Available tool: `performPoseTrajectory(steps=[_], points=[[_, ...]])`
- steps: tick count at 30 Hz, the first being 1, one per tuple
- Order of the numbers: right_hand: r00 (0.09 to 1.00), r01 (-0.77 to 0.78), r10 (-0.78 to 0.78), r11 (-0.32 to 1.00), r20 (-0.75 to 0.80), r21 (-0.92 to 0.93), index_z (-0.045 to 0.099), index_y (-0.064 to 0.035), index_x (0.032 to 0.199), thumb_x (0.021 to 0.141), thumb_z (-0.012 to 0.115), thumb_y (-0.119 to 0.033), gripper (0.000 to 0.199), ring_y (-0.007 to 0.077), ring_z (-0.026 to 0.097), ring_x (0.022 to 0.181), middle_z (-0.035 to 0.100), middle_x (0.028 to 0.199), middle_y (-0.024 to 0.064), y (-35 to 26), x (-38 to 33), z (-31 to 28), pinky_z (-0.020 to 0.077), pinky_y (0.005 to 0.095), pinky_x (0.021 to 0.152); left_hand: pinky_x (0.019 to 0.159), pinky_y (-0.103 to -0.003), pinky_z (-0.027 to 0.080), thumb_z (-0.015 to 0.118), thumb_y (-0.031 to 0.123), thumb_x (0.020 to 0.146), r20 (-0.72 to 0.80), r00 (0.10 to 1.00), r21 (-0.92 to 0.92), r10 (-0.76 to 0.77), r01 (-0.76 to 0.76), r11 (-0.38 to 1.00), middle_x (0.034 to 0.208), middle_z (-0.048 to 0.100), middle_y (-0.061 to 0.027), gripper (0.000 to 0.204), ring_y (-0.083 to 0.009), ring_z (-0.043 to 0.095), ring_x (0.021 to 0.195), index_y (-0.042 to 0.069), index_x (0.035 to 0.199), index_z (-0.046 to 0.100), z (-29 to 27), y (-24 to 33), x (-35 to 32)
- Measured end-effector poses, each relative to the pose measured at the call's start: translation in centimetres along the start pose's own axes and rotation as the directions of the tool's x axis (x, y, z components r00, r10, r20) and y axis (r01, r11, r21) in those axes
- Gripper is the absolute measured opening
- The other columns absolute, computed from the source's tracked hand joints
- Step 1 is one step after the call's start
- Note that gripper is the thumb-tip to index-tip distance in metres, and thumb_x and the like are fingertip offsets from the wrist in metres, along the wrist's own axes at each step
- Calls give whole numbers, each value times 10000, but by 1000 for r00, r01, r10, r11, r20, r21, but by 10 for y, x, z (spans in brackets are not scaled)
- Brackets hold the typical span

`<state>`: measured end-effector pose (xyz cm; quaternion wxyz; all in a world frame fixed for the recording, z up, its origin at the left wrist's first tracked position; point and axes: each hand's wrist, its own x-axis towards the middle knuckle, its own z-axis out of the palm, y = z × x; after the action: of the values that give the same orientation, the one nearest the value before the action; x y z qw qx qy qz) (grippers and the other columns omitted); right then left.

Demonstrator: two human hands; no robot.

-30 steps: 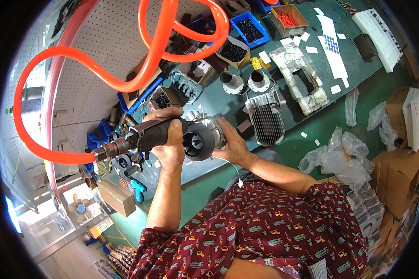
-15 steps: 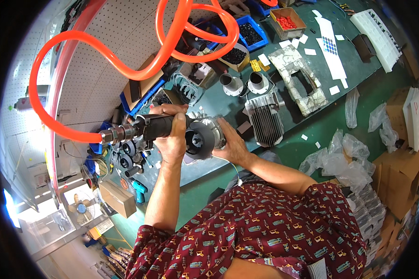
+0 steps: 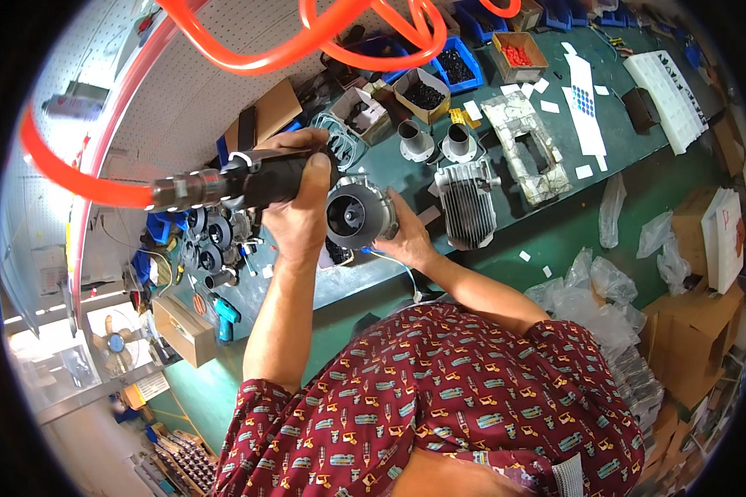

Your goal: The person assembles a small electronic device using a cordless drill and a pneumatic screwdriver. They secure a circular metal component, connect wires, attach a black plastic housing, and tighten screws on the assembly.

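My left hand [image 3: 302,203] is wrapped around a black air-powered driver [image 3: 269,179], its metal coupling joined to an orange hose [image 3: 99,191]. The driver lies roughly level, left of a round blower motor [image 3: 360,214] with a black fan wheel and silvery housing. Its tip is hard to make out behind my fingers. Around the right side of the blower motor curl the fingers of my right hand [image 3: 408,236], partly hidden behind it. The wheel's open face is turned up towards me. Thin wires with a connector [image 3: 417,295] hang from the motor.
Right of the blower stands a finned metal housing [image 3: 466,205], with flanged tubes [image 3: 458,142] behind it. A taped rectangular frame [image 3: 525,149] lies farther right. Bins of small parts [image 3: 456,68] line the back. More fan wheels [image 3: 217,234] and a teal power drill [image 3: 225,316] sit at left.
The driver has swung up and left, away from the blower motor. The blower's face has turned further towards me. The orange hose has shifted, and the whole view has moved slightly.
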<state>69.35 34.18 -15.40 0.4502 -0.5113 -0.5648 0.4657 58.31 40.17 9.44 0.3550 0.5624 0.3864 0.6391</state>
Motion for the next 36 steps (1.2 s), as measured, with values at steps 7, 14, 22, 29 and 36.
performPoseTrajectory(steps=[7,14,22,29,36], points=[[1000,14,-14,1000,-8,-12,342,69,1518,698,885,-248,1034,404,528,1348,523,1437,293,-5,0,1,419,417,1140,967,-413,538,701,16,853,108,991,-124,-82,95,988,1088,688,-165,365,-232,668,1009,19,1165,511,-18,11,-64],[1000,6,-5,991,-12,136,335,65,1523,689,893,-236,1047,368,590,1278,579,1360,263,-11,-3,3,470,410,1083,1072,-476,481,695,-8,861,100,995,-106,-30,41,994,1112,681,-184,362,-290,663,1080,29,1173,515,-19,-11,-96],[998,48,-49,999,-44,-7,337,63,1522,682,900,-225,1051,369,589,1277,572,1366,265,-2,-2,4,473,405,1077,1069,-514,496,692,1,872,44,999,-84,-3,7,996,1096,680,-187,347,-287,671,1058,31,1169,516,-16,-16,-101],[999,16,-16,1000,-28,24,342,45,1522,677,903,-216,1048,375,590,1268,569,1367,261,-11,0,2,475,402,1072,1017,-428,504,637,-44,835,34,999,-42,-16,17,999,1100,670,-155,287,-254,661,1069,1,1104,545,-17,-15,-99],[1000,12,-12,1000,-20,20,340,41,1525,676,896,-212,1047,373,595,1261,580,1359,252,-11,-2,1,480,405,1067,1062,-510,508,662,-14,869,52,999,13,11,-11,1000,1079,675,-181,313,-279,669,1039,8,1149,525,-18,-15,-102]])
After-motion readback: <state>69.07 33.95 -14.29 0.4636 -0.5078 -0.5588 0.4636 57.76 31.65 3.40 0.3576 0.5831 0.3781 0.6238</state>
